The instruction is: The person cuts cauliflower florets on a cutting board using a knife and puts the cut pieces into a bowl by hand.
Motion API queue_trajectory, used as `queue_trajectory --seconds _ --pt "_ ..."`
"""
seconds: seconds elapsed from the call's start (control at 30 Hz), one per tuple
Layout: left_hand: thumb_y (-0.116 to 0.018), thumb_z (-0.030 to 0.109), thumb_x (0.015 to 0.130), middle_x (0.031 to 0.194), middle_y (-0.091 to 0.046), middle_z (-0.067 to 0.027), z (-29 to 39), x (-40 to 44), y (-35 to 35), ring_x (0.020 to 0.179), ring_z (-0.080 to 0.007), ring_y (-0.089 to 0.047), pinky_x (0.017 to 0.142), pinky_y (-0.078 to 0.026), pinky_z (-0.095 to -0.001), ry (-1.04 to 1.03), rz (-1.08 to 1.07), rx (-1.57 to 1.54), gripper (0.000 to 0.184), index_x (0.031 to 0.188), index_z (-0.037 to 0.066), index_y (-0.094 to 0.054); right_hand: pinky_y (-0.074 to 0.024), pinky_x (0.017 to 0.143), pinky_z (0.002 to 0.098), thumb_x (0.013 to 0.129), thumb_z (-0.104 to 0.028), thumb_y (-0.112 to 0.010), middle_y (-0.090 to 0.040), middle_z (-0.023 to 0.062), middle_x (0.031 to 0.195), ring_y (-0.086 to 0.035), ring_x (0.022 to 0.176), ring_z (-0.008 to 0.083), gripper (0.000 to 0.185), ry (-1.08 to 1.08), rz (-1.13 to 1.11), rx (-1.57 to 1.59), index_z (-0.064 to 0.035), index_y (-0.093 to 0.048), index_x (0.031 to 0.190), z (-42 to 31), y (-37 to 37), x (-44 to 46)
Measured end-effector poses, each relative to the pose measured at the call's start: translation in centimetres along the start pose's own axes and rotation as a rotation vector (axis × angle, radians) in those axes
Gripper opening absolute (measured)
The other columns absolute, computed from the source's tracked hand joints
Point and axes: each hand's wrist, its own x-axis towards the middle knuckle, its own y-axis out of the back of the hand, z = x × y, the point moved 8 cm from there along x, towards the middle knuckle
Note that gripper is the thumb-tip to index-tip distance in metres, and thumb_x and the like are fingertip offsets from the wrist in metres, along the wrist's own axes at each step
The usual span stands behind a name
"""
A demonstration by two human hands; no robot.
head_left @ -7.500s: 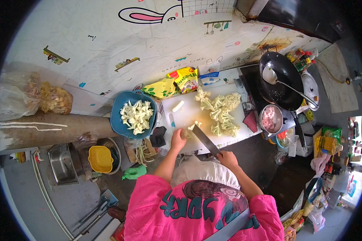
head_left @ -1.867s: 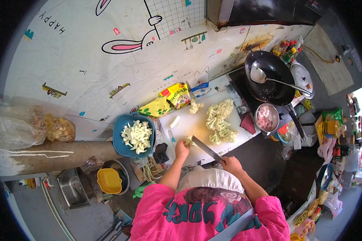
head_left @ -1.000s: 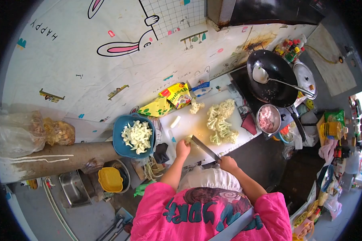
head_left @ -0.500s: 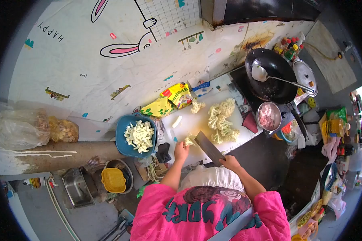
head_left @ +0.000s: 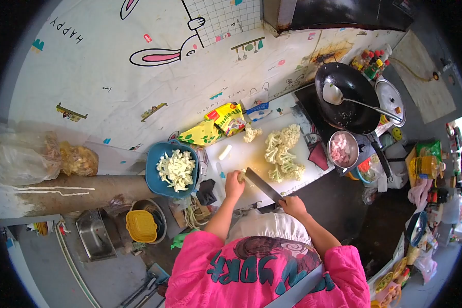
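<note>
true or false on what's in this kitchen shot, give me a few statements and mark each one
1. The right hand holds the knife. True.
2. Cut cauliflower lies in the blue basin. True.
3. The left hand is inside the blue basin. False: the left hand is at the cutting board.
4. A long-handled utensil rests in the wok. True.
5. The pink meat is in the wok. False: the pink meat is in the metal bowl.
</note>
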Motion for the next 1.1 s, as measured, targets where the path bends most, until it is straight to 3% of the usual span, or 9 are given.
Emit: queue_trajectory --seconds 0.13,0.33,0.53,0.83,1.1 --pt "-0.063 0.003 0.066 0.094 -0.050 -0.0153 -0.6 -0.2 -0.2 0.088 -0.0345 -0.051 0.076 -0.044 -0.0383 0.008 -0.068 -0.050 0.034 0.098 0.005 -0.052 -0.0472 0.071 0.0459 0.081 -0.034 -0.052 -0.061 0.0227 0.077 -0.060 0.075 0.0382 0.034 -0.002 0.029 0.025 -0.0017 -0.065 0.080 0.1 0.0 0.4" --pt "-0.065 0.000 0.064 0.090 -0.052 -0.0133 -2.4 -1.5 0.8 0.086 -0.0301 -0.053 0.076 -0.045 -0.0350 -0.007 0.015 -0.291 0.034 0.095 0.005 -0.052 -0.0471 0.071 0.0467 0.081 -0.034 -0.053 -0.061 0.0237 0.077 -0.059 0.075 0.0394 0.035 -0.033 0.037 0.085 -0.0002 -0.064 0.079 0.7 -0.7 0.8" --pt "-0.064 -0.001 0.065 0.089 -0.053 -0.0142 -2.0 -1.9 1.7 0.085 -0.0310 -0.053 0.076 -0.044 -0.0365 0.060 0.035 -0.252 0.030 0.092 0.004 -0.052 -0.0472 0.070 0.0460 0.081 -0.033 -0.054 -0.061 0.0230 0.076 -0.059 0.075 0.0391 0.034 -0.015 0.035 0.086 -0.0012 -0.064 0.079 -1.0 1.0 -0.2" --pt "-0.063 -0.004 0.064 0.091 -0.052 -0.0163 -0.2 -0.7 1.4 0.085 -0.0348 -0.052 0.074 -0.044 -0.0389 -0.025 0.095 -0.111 0.031 0.092 0.002 -0.050 -0.0472 0.067 0.0458 0.080 -0.032 -0.055 -0.061 0.0211 0.074 -0.059 0.071 0.0382 0.030 0.061 0.053 0.062 -0.0036 -0.064 0.078 -1.5 1.2 -0.7" --pt "-0.062 -0.005 0.064 0.092 -0.052 -0.0161 0.3 -0.2 1.5 0.086 -0.0337 -0.053 0.075 -0.045 -0.0371 0.019 0.032 -0.114 0.031 0.092 0.002 -0.051 -0.0471 0.066 0.0462 0.081 -0.032 -0.054 -0.060 0.0215 0.072 -0.059 0.070 0.0384 0.030 0.080 0.052 0.027 -0.0037 -0.064 0.077 -1.6 0.8 -0.5"
